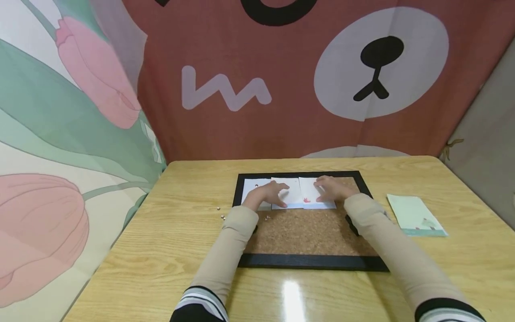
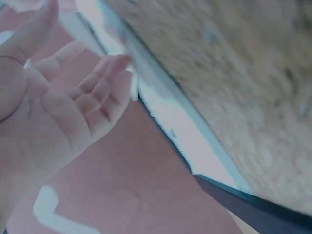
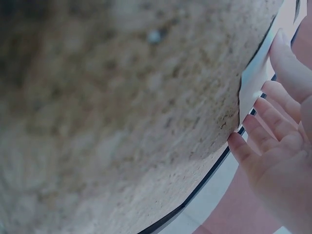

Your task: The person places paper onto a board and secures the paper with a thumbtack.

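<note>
Three white paper sheets lie side by side along the top of a black-framed cork board: a left sheet, a middle sheet and a right sheet with a small red print. My left hand is over the left and middle sheets, thumb and fingers spread apart; in the left wrist view its fingers bend slightly beside the paper. At the right sheet's outer side is my right hand, fingers extended. The right wrist view shows its fingertips along the paper's edge.
A pale green notepad lies on the wooden table right of the board. Several small shiny pins sit left of it, with more small pins on the cork. A printed cloth hangs behind.
</note>
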A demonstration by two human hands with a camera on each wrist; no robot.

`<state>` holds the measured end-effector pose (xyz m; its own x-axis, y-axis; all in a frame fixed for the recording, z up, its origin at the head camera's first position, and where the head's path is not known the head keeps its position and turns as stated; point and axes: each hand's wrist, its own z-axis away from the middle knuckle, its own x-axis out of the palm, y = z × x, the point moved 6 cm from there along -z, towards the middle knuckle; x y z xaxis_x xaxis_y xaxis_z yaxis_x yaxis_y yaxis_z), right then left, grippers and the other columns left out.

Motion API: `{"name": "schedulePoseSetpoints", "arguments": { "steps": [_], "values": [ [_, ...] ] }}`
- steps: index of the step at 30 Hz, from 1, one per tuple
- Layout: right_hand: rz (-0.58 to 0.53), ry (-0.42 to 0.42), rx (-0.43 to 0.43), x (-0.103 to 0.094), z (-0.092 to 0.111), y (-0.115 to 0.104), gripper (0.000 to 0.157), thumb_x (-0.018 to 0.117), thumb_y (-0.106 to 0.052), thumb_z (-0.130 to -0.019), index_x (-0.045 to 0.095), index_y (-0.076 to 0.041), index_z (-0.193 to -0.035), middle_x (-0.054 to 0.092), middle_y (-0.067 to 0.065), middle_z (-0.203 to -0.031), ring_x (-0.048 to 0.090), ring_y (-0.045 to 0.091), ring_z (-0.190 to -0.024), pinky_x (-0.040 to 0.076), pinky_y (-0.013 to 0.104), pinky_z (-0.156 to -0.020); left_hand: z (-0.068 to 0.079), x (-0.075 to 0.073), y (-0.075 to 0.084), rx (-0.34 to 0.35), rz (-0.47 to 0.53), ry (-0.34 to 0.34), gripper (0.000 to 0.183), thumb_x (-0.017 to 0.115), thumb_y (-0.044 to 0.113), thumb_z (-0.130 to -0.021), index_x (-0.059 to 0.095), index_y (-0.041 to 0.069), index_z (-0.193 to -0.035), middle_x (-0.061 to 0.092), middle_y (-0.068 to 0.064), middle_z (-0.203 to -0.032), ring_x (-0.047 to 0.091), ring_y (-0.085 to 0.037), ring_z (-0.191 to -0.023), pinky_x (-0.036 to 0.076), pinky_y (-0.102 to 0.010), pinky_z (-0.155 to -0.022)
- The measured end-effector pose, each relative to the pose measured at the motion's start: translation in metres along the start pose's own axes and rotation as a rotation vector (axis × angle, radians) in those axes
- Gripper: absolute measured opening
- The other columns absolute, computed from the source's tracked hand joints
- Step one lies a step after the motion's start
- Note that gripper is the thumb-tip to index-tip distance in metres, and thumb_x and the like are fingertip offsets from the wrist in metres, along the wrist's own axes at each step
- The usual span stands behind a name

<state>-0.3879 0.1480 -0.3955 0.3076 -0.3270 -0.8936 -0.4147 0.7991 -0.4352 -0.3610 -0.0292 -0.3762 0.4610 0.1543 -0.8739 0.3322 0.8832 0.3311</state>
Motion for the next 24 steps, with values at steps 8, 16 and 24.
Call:
{"name": "schedulePoseSetpoints", "arguments": {
  "steps": [8, 16, 24],
  "values": [
    [0.019, 0.022, -0.023, -0.007, -0.002, -0.009, 0.056, 0.068, -0.011, -0.079, 0.044, 0.01, -0.125, 0.035, 0.03, -0.129, 0.03, 0.044, -0.12, 0.027, 0.052, -0.096, 0.022, -0.006, -0.003, 0.0, -0.017, 0.072, 0.059, 0.067, 0.025, -0.081, 0.043, 0.013, -0.133, 0.051, -0.009, -0.124, 0.045, -0.021, -0.114, 0.035, -0.034, -0.094],
    [0.029, 0.021, -0.057, -0.005, 0.002, -0.007, 0.056, 0.068, -0.013, -0.079, 0.045, 0.011, -0.124, 0.037, 0.031, -0.129, 0.031, 0.044, -0.119, 0.027, 0.052, -0.096, 0.037, -0.009, -0.008, 0.005, 0.008, 0.134, 0.057, 0.066, 0.023, -0.082, 0.043, 0.012, -0.133, 0.053, -0.008, -0.122, 0.049, -0.02, -0.11, 0.039, -0.033, -0.091],
    [0.005, 0.035, -0.073, -0.006, 0.007, -0.002, 0.056, 0.068, -0.012, -0.079, 0.045, 0.013, -0.123, 0.036, 0.033, -0.127, 0.03, 0.046, -0.118, 0.027, 0.054, -0.095, 0.05, -0.017, -0.017, 0.011, 0.023, 0.221, 0.055, 0.065, 0.02, -0.082, 0.044, 0.007, -0.132, 0.054, -0.011, -0.12, 0.052, -0.022, -0.107, 0.041, -0.032, -0.088]
  ]
}}
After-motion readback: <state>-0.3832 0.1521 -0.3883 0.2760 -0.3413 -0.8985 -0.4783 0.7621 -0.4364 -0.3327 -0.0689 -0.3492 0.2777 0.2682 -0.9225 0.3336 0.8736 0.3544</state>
